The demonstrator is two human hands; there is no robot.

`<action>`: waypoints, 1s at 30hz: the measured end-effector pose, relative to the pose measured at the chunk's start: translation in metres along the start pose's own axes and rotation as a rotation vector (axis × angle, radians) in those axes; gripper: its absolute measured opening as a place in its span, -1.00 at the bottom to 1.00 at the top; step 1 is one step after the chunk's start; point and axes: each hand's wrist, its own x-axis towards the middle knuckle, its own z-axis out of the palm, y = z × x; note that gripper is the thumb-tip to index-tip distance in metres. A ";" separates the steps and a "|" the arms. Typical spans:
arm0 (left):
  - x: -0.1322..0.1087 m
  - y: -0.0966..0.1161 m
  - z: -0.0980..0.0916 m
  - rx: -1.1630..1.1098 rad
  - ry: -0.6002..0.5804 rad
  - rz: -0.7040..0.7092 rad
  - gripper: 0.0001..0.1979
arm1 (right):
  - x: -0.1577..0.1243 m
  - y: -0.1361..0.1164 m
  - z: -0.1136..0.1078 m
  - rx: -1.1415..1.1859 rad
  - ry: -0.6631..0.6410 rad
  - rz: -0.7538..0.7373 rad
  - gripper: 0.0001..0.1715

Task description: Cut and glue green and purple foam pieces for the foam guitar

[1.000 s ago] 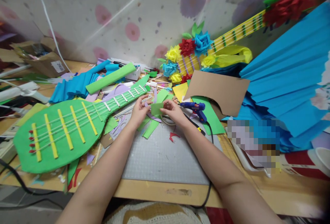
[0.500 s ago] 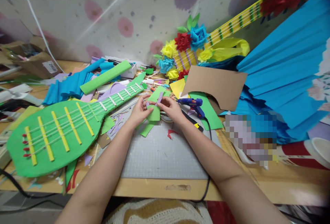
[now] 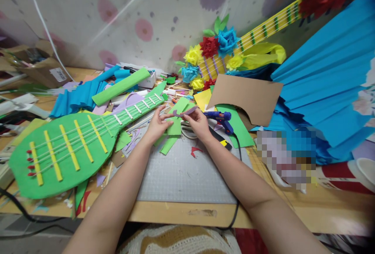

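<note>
A narrow purple paper strip (image 3: 191, 110) stretches between my two hands above the mat. My right hand (image 3: 198, 123) pinches it between thumb and fingers. At the strip's other end, the fingers of my left hand (image 3: 158, 124) close on it. Below them lie pieces of green paper (image 3: 175, 128), partly covered by my fingers. A blue hot glue gun (image 3: 219, 117) rests just right of my right hand. To the left lies a green paper-covered lute shape (image 3: 67, 148) with yellow bars and white strings.
A grey cutting mat (image 3: 187, 180) covers the table's front middle. Brown cardboard (image 3: 244, 96) leans at the right, beside blue pleated paper (image 3: 325, 70). Behind it stands a yellow guitar-like neck (image 3: 269, 27) with paper flowers. The glue gun's black cord (image 3: 239, 156) crosses the mat's right side.
The purple strip has turned from nearly upright to roughly level between my hands. My right hand has shifted slightly to the right, and the hands are a little farther apart.
</note>
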 end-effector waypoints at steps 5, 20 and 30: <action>-0.002 0.001 0.001 0.002 -0.041 -0.005 -0.18 | -0.002 0.001 0.000 -0.055 -0.091 -0.040 -0.69; -0.002 0.003 0.005 -0.044 0.086 -0.151 -0.36 | -0.005 0.006 -0.001 -0.207 -0.126 -0.086 -0.77; -0.003 0.003 0.005 -0.037 0.099 -0.140 -0.28 | -0.007 0.003 -0.002 -0.277 -0.139 -0.098 -0.80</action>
